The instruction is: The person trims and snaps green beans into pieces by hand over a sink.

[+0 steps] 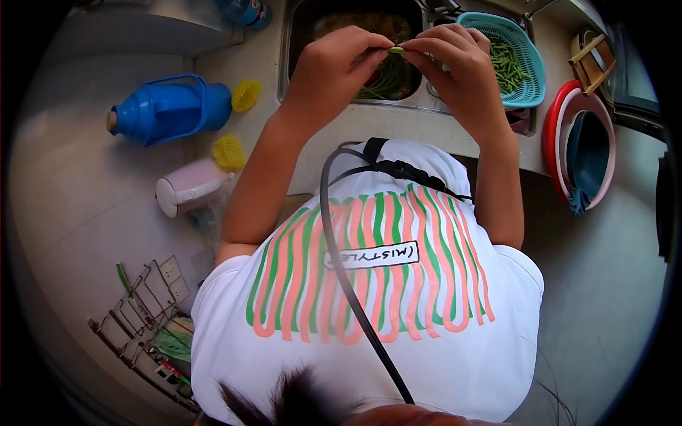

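Observation:
Above the sink (284,71), my left hand (334,67) and my right hand (456,62) meet with thumbs and fingertips pinched on one short green bean (396,50). Each hand grips one side of it, so only its middle shows. Below them in the basin lie long green beans (389,79), partly hidden by my hands. Just beyond my right hand, a light blue plastic basket (536,69) holds many short pieces of green bean (506,67).
A blue thermos flask (170,108), yellow scrubbers (246,95) and a white-and-pink kettle (188,186) are on the left. A bottle (245,13) stands by the sink's far left corner. Nested basins (605,170) sit at the right. A black cable (348,284) runs down my shirt.

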`<state>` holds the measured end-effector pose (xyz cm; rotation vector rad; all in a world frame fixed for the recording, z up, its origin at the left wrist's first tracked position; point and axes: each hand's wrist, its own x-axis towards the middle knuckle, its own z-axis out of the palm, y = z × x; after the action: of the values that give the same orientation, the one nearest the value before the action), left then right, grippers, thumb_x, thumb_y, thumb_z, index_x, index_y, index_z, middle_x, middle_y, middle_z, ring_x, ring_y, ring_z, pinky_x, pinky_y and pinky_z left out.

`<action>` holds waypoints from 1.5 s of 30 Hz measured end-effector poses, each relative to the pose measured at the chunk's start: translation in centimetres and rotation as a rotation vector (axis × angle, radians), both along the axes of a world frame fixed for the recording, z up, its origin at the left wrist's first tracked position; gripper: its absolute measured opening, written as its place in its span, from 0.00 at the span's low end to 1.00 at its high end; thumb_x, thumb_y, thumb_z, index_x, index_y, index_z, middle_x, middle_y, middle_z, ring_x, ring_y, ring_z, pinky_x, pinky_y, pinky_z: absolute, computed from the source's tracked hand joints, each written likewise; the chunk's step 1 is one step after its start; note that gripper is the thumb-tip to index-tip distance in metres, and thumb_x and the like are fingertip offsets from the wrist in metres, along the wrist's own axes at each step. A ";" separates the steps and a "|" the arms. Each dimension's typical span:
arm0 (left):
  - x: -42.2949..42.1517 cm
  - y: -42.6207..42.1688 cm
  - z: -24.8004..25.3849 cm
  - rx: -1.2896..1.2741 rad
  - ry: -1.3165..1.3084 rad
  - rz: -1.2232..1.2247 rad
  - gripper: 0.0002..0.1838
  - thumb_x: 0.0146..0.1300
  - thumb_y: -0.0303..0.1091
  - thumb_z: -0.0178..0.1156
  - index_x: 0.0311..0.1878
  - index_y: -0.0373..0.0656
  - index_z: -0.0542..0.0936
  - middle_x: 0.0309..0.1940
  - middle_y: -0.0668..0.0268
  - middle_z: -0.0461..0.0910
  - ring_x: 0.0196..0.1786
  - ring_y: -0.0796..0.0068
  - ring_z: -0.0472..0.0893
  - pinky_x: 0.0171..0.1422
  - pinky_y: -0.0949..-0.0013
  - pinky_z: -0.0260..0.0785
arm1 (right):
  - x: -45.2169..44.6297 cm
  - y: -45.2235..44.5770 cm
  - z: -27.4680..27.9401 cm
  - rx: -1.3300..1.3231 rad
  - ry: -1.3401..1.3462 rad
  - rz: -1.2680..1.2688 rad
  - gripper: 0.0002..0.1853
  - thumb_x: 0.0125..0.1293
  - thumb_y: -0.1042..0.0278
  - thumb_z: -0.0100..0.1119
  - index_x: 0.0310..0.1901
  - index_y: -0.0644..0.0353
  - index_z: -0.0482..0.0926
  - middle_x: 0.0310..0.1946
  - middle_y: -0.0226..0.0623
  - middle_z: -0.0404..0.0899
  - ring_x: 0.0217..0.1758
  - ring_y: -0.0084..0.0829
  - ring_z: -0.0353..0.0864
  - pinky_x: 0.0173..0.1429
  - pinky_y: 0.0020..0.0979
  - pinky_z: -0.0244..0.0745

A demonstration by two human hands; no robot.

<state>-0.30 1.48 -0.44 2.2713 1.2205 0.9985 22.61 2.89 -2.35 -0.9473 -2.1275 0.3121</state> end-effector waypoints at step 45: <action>0.2 -3.1 -0.9 -0.435 -0.280 0.129 0.10 0.75 0.34 0.54 0.53 0.40 0.78 0.40 0.66 0.80 0.42 0.77 0.78 0.48 0.72 0.72 | 0.1 -1.4 -1.6 -0.390 0.450 0.043 0.19 0.71 0.66 0.67 0.61 0.55 0.83 0.47 0.36 0.87 0.51 0.29 0.86 0.53 0.26 0.79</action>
<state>-0.05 -1.58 -1.31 1.6797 1.3211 0.9461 22.74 1.54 -3.95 -0.9391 -1.7009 0.8983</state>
